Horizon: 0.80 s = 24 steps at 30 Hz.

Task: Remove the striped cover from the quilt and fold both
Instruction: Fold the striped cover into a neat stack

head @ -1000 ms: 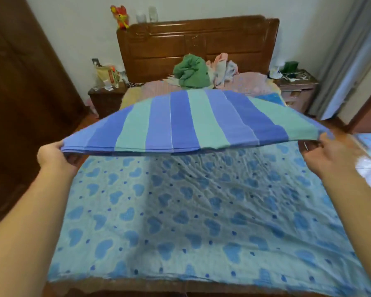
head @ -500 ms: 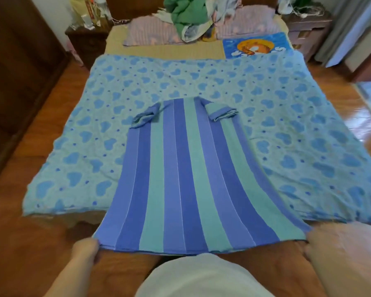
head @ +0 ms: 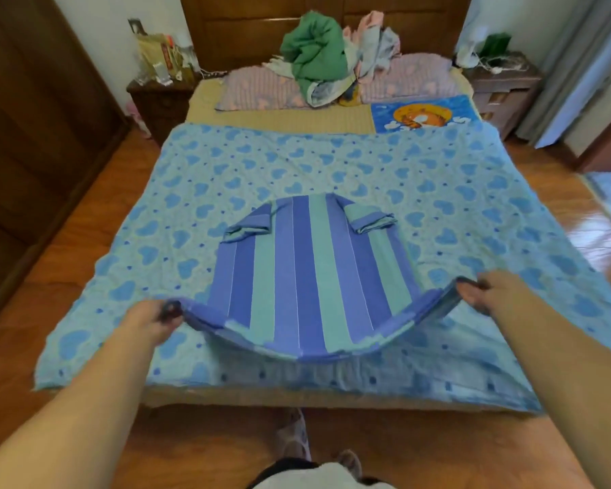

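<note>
Pinching the striped cover [head: 307, 273] at its near corners, left hand [head: 149, 321] and right hand [head: 487, 294]; stripes run toward frame top over the quilt [head: 332, 160].

We have one view only, a wide-angle head camera at the foot of the bed [head: 268, 400], looking forward and down along it to the headboard [head: 247, 33]. Our forearms reach in from the bottom corners, near the lens; the nightstands [head: 159, 104] are far off. Straight lines bow towards the frame edges
</note>
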Motion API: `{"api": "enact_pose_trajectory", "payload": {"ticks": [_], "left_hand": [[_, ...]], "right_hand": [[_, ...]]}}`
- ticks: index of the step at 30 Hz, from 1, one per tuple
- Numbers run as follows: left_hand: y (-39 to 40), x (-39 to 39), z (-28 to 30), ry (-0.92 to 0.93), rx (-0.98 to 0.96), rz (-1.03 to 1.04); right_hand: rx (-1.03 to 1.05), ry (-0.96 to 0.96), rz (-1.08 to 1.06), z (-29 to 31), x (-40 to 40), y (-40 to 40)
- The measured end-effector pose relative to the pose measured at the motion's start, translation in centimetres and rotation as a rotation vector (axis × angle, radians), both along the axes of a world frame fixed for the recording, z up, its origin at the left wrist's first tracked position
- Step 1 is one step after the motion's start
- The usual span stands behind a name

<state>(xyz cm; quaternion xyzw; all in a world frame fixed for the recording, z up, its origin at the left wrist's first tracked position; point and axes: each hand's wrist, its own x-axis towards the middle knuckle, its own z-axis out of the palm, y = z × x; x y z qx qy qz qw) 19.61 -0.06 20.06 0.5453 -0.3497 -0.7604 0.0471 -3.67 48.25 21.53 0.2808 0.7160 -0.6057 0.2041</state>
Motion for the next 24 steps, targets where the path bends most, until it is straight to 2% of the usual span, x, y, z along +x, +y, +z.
{"api": "enact_pose_trajectory", "payload": {"ticks": [1,2,3,4,6,8,10,14,16,19,21,22,23,24], "left_hand": [[-1.5,-3.0,3.8,0.065,-0.067,-0.002],[-3.4,-6.0,8.1,0.239,-0.13,0.069],[-4.9,-8.8,12.2,0.31,-0.239,0.154],[-6.5,-10.7,15.7,0.413,-0.256,0.185],[-8.2,-11.3,19.0,0.518,-0.279,0.212],[-8.6,-10.9,20.0,0.454,-0.313,0.226],[-8.2,-10.0,18.9,0.362,-0.35,0.215],[-7.6,-5.5,11.8,0.123,-0.357,0.44],[-6.9,-2.5,7.2,-0.043,-0.396,0.426],[-4.4,2.9,0.5,-0.241,-0.595,0.137],[-3.5,6.4,-3.6,-0.431,-0.629,-0.105],[-3.1,8.0,-5.4,-0.583,-0.68,-0.181],[-2.4,9.9,-6.5,-0.661,-0.719,-0.22],[-1.5,11.5,-7.6,-0.722,-0.781,-0.3]], "right_hand": [[0.087,0.074,0.011,2.1,-1.4,0.2],[-0.131,0.158,-0.119,6.8,-4.1,-0.9],[-0.35,0.22,-0.194,10.7,-7.4,-0.8],[-0.474,0.278,-0.372,13.9,-9.8,-1.4],[-0.527,0.311,-0.384,18.1,-11.0,-0.8],[-0.47,0.329,-0.306,18.8,-10.0,-0.3],[-0.475,0.332,-0.359,17.7,-9.4,0.3],[-0.523,0.294,-0.486,10.0,-6.0,2.5],[-0.358,0.256,-0.446,5.2,-3.0,3.7],[-0.144,0.226,-0.334,-0.6,2.7,4.9],[0.168,0.196,-0.184,-4.6,5.9,6.0],[0.402,0.128,0.005,-6.3,8.0,6.3],[0.531,0.061,0.088,-7.0,9.3,6.2],[0.56,0.051,0.122,-7.7,10.8,7.1]]}}
